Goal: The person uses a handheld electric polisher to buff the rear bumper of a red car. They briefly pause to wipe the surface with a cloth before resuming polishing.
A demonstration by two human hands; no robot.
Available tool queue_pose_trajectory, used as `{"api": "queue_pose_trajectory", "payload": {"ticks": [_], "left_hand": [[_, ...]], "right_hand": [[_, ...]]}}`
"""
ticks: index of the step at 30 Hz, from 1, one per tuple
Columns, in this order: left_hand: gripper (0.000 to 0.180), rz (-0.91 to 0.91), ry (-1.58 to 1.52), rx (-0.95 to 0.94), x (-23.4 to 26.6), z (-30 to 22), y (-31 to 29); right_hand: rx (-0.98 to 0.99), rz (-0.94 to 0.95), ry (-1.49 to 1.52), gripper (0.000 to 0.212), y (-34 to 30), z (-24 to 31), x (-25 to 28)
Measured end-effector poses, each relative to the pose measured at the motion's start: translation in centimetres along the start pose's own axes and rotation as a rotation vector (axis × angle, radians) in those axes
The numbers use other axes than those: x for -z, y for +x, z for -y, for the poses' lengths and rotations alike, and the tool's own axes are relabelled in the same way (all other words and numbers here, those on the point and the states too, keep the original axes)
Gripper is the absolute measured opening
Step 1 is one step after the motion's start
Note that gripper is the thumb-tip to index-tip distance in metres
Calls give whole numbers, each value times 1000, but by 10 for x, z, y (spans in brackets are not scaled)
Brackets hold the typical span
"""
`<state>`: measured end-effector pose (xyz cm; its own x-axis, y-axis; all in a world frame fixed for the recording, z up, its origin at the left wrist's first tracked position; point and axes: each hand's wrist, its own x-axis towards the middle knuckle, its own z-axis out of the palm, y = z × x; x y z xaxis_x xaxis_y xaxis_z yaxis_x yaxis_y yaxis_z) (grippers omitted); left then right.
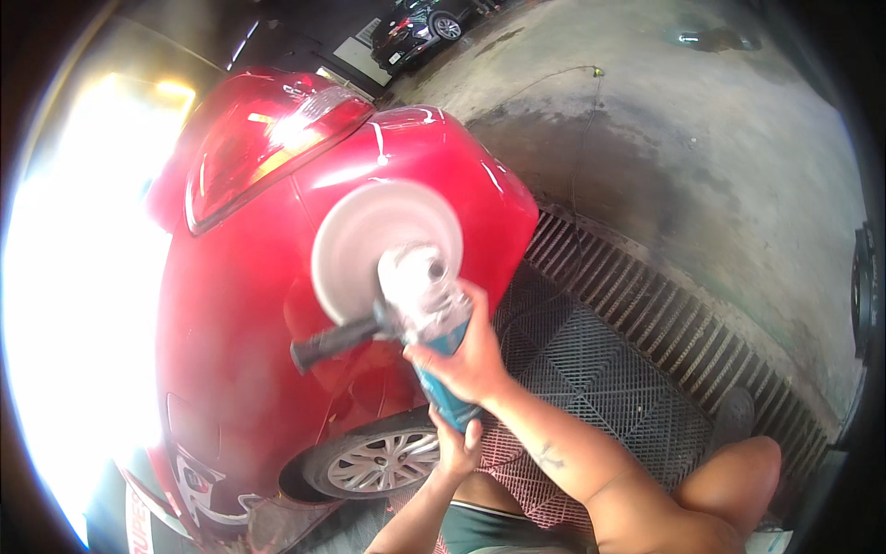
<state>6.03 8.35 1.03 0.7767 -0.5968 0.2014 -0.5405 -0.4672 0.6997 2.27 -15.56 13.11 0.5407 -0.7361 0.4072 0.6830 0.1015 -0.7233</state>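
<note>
The curved red car body (242, 319) has glossy, smooth paint; its wedge-shaped red tail light (242, 159) looks like shiny translucent plastic. The round whitish disc (340, 263) looks matt. The silver tool head (417, 288) looks metallic, the teal tool casing (447, 391) and stubby black side handle (334, 344) plastic. The grey floor (729, 129) resembles concrete.

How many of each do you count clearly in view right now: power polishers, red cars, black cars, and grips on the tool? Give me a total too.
Power polisher: 1
Red car: 1
Black car: 1, in the background
Grips on the polisher: 2, the left grip and the right grip
Total: 5
</note>
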Motion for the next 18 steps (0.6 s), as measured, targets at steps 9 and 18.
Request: {"api": "queue_pose_trajectory", "payload": {"ticks": [9, 18], "left_hand": [[83, -62, -82, -42, -33, -145, 66], [98, -205, -79, -60, -3, -52, -12]], "right_hand": [[-24, -53, -28, 102, 77, 40, 26], [27, 188, -162, 111, -12, 44, -26]]}}
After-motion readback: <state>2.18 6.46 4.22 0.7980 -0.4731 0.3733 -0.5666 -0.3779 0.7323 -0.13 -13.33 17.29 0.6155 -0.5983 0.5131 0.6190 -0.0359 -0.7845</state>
